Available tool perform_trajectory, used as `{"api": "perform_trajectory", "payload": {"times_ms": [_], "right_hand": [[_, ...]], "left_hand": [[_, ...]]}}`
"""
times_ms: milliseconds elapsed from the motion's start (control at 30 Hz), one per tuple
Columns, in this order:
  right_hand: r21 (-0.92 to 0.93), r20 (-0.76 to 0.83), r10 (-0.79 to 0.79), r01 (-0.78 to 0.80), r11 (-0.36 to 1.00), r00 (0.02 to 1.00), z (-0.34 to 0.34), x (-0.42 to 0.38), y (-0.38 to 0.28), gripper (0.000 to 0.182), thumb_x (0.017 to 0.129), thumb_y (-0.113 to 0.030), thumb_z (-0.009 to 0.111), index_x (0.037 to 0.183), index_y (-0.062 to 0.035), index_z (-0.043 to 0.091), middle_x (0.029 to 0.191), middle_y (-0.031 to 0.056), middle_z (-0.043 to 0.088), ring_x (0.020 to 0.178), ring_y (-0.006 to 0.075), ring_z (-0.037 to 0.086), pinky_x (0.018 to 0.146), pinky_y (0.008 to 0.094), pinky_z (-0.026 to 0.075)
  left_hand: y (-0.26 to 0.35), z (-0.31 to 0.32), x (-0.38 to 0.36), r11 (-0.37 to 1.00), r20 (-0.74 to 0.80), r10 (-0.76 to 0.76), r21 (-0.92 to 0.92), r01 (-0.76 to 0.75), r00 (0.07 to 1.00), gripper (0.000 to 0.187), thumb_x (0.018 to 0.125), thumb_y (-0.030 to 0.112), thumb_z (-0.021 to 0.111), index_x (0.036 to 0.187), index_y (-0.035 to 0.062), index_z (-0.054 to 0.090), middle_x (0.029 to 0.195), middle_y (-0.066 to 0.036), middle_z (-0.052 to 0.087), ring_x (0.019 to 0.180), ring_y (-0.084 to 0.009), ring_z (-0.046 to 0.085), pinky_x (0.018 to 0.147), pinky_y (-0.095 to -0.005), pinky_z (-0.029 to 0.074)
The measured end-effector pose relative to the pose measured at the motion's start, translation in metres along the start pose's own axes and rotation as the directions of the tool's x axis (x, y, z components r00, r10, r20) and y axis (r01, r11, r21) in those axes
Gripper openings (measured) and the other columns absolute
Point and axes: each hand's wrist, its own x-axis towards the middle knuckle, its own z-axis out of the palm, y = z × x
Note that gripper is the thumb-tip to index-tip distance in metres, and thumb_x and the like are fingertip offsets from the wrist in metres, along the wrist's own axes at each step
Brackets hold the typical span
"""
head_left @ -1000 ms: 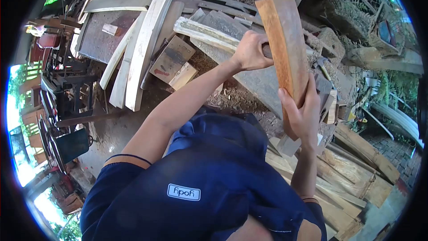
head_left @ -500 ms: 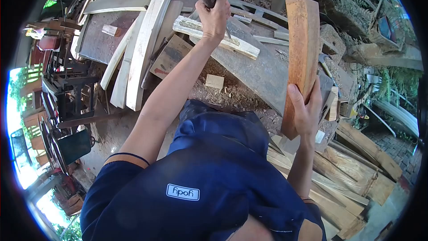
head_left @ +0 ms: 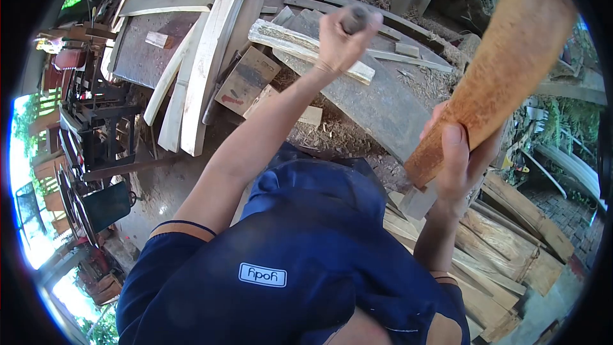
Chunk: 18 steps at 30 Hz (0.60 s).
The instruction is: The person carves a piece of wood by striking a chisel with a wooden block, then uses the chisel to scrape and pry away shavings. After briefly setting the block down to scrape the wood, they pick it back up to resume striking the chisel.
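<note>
My left hand [head_left: 345,45] is closed around the dark round handle of a chisel [head_left: 355,20], slightly smeared by motion. Its blade is hidden under the hand. Beneath that hand lies a pale, narrow wood piece [head_left: 281,37], with a groove along its top, resting across a wide grey board [head_left: 396,112]. My right hand [head_left: 456,153] grips the lower end of a thick reddish-brown wooden bar [head_left: 495,70]. The bar is tilted, and its far end looms large toward the camera at upper right.
Long pale planks [head_left: 211,70] lean at the left of the bench. A wooden box [head_left: 248,80] and a small wood block [head_left: 311,115] sit among shavings. Stacked boards [head_left: 491,249] lie at lower right. A dark chair [head_left: 105,211] stands at far left.
My left hand has moved right along the pale wood piece with the chisel. My right hand has lifted the brown bar closer to the camera and tipped its far end rightward.
</note>
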Motion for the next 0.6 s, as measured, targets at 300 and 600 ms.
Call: {"api": "perform_trajectory", "payload": {"times_ms": [300,600], "right_hand": [[-0.284,0.124,-0.005,0.04,0.958,0.992,0.013,0.002,0.004,0.048,0.079,-0.016,0.074,0.114,0.0044,0.049,0.072,0.0145,0.064,0.064,0.0175,0.064,0.06,0.0309,0.05],[-0.522,0.141,0.253,-0.145,0.84,0.957,0.003,-0.005,0.027,0.057,0.082,-0.034,0.073,0.117,0.0039,0.049,0.08,0.0228,0.065,0.072,0.0296,0.068,0.068,0.0368,0.052]], "left_hand": [[-0.012,0.012,-0.022,0.948,0.169,0.156,0.251,-0.196,0.973,0.02,0.065,0.018,0.073,0.076,0.0051,0.063,0.07,-0.017,0.059,0.062,-0.0373,0.057,0.055,-0.036,0.045],[-0.008,-0.008,-0.004,0.997,0.074,0.063,0.048,-0.066,0.995,0.032,0.079,0.019,0.073,0.059,0.0031,0.053,0.054,-0.001,0.055,0.048,-0.0123,0.051,0.049,-0.0288,0.04]]}}
